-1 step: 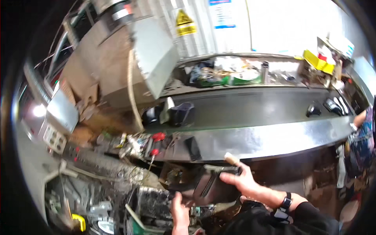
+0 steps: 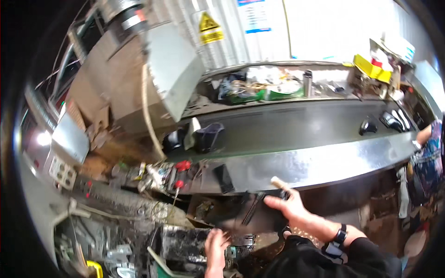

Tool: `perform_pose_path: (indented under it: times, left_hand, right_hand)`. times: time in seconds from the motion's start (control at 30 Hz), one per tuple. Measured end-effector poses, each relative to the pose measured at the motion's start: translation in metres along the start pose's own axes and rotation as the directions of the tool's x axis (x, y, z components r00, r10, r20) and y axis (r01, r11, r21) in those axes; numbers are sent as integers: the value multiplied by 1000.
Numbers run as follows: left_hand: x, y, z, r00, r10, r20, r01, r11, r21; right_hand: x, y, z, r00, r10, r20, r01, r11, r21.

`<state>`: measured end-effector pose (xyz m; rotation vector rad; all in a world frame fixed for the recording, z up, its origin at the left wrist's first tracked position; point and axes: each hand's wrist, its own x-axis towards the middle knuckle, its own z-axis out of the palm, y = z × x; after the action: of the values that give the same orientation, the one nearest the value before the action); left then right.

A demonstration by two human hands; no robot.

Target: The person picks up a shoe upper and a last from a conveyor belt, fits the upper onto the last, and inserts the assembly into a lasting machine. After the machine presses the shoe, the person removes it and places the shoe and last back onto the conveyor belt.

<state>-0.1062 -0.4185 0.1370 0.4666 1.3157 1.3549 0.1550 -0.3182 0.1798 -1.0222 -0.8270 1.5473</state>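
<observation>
My right hand (image 2: 294,206) grips a dark, glossy flat piece (image 2: 262,215) by its upper right edge, thumb on top and fingers behind. A raised straight strip runs across this piece; its kind is unclear. Below its lower left end is my left hand (image 2: 215,250), apart from it, fingers loosely spread and slightly blurred. Under my hands lies a worn black block-like machine part (image 2: 183,241). A small carton (image 2: 201,211) with bits inside sits just left of the held piece. Beyond, a black phone-like slab (image 2: 223,179) rests on the metal ledge (image 2: 301,167).
A dark conveyor belt (image 2: 278,125) runs behind the ledge, carrying black curved parts (image 2: 368,126) at right and a dark pouch-like thing (image 2: 208,136) at left. A co-worker's hand (image 2: 422,135) touches the ledge's right end. A large grey hood (image 2: 171,69) overhangs the left.
The dark piece has tilted in my right hand, and its lighter brown face no longer shows. My left hand now stands clear of its lower end. The whole view has shifted slightly.
</observation>
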Motion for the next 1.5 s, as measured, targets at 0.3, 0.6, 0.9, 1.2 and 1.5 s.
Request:
perform_pose_path:
  times: [0.3,0.6,0.9,1.2,1.5]
  left_hand:
    - [45,-79,10,996,59,64,-87,743,663]
    - [56,-68,32,1000,6,-20,11,687,727]
    - [207,-36,57,996,-22,87,-53,639,767]
    - [413,59,135,934,173,313,-337,127,933]
    - [575,106,173,835,-187,518,-546,-399,736]
  right_hand:
    - [233,-68,-336,540,-401,-740,323,911,-257]
    - [339,35,-372,675,-304,-672,238,952,-191]
    - [178,113,-180,713,108,693,701,-76,-709]
    - [147,69,-184,953,286,95,-60,490,-869]
    - [182,45,-141,957,72,-279,-198,869,-453]
